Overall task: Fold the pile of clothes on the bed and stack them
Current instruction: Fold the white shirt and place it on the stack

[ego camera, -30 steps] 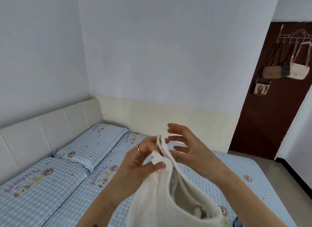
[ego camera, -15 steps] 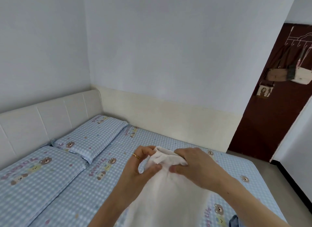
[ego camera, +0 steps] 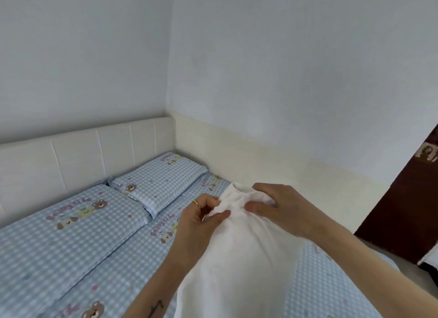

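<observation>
Bedroom corner, cream headboard point(ego camera: 78, 149), two pillows point(ego camera: 158, 178), blue checked bear-print bed sheet point(ego camera: 71, 258). My left hand point(ego camera: 196, 223) pinches the white garment point(ego camera: 239, 258) at its top edge; my right hand point(ego camera: 279, 208) grips the bunched edge beside it, cloth hanging above the bed. Best: find both corners, spread apart. Dark door point(ego camera: 403, 211) rightmost; nothing obstructs.

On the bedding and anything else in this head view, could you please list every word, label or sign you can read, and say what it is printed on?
"Enjoy Life": pink lettering on the near pillow, beside the bear print.
The same pink lettering on the bed sheet: reads roughly alike, blurred.
Pink lettering on the far pillow and on the sheet next to it: too small to read.
The white garment held by the left hand and the right hand: no text visible.
</observation>
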The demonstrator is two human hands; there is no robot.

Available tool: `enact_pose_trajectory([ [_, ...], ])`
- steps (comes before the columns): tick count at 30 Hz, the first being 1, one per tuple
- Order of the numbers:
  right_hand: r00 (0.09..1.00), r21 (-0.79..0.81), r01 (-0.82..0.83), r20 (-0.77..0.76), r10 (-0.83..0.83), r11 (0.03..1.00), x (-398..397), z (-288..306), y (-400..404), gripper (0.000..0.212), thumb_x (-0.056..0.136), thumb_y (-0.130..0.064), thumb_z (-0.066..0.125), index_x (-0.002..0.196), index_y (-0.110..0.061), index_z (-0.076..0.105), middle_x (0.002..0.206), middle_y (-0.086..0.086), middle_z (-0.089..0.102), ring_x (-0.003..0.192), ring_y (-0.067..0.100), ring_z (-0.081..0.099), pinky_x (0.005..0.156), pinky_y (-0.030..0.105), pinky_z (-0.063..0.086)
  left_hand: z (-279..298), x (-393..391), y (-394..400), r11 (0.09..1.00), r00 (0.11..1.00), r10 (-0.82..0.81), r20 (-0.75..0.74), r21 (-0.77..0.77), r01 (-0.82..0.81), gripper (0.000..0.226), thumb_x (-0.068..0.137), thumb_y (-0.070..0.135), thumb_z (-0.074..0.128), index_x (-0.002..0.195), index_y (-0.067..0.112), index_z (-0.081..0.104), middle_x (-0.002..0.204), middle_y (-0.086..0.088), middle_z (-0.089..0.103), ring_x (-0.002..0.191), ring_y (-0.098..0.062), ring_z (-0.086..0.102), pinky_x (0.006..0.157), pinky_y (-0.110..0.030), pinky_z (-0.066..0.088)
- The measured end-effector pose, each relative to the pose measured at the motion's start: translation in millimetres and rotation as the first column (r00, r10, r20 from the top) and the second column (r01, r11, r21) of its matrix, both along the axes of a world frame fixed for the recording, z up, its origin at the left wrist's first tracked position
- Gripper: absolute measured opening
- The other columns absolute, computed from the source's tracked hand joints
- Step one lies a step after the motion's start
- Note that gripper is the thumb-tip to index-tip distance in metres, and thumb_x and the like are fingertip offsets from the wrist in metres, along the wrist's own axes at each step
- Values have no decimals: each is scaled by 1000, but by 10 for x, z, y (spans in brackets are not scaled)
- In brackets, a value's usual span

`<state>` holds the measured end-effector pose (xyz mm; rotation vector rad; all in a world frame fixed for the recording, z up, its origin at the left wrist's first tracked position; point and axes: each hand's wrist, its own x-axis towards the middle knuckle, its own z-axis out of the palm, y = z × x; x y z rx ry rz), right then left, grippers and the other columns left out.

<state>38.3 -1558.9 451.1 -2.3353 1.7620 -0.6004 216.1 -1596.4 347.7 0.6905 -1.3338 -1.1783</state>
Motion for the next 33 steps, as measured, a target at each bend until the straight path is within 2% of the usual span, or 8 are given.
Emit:
enact_pose_trajectory([
  [2,999,-87,-28,18,30,996,161,90,-247,34,87,-40,63,63,-28,41,59,-16,50,57,3,45,54,19,32,163,131,-225,997,998,62,-22,-49,-63,27,77,-3,70,65,18,58,75,8,64,72,-9,58,65,-20,46],
  [7,993,-322,-89,46,110,943,576,487,-775,6,88,-26,62,88,-20,61,81,-6,63,77,14,58,74,38,47,746,523,-739,953,981,188,-55,-232,-196,33,78,-7,66,65,21,56,79,9,64,76,-11,57,66,-18,45],
  [10,985,-432,-117,61,159,894,719,733,-919,8,89,-26,61,93,-20,62,83,-5,63,78,13,57,74,37,45,1061,686,-884,899,965,258,-50,-354,-259,29,80,-6,65,68,18,54,79,11,62,75,-10,55,66,-16,44],
  [15,979,-433,-162,43,200,887,648,818,-936,17,89,-33,61,95,-18,62,84,-4,63,79,16,58,74,40,47,1146,672,-871,868,955,295,-37,-408,-284,35,81,-4,63,74,29,50,79,3,57,74,-18,51,65,-24,43],
  [22,982,-257,-186,-22,187,948,19,171,-665,10,90,-20,61,97,-13,63,85,3,63,79,21,60,74,43,47,525,145,-555,952,969,192,155,-269,-145,29,80,-5,64,85,23,58,75,12,60,66,-1,51,62,-11,41],
  [27,985,-60,-172,-39,170,983,-550,-529,-330,18,88,-15,59,105,-16,65,97,-2,67,88,14,61,76,30,47,-159,-369,-185,993,950,55,306,-114,-21,25,76,-5,62,81,18,56,69,19,57,62,3,49,61,-9,40],
  [30,989,70,-150,-7,151,986,-956,-1062,-15,21,86,-21,55,104,-23,65,97,-11,65,86,3,58,74,14,42,-706,-723,117,997,926,-55,375,-21,68,25,76,-4,59,80,19,52,67,17,53,61,2,46,60,-10,40],
  [33,987,195,-132,-69,148,972,-1407,-1731,364,20,86,-13,60,101,-26,66,94,-14,63,81,-2,53,72,14,37,-1389,-1126,518,987,858,-155,490,40,156,28,77,8,60,71,29,43,63,15,44,57,0,36,55,-13,34],
])
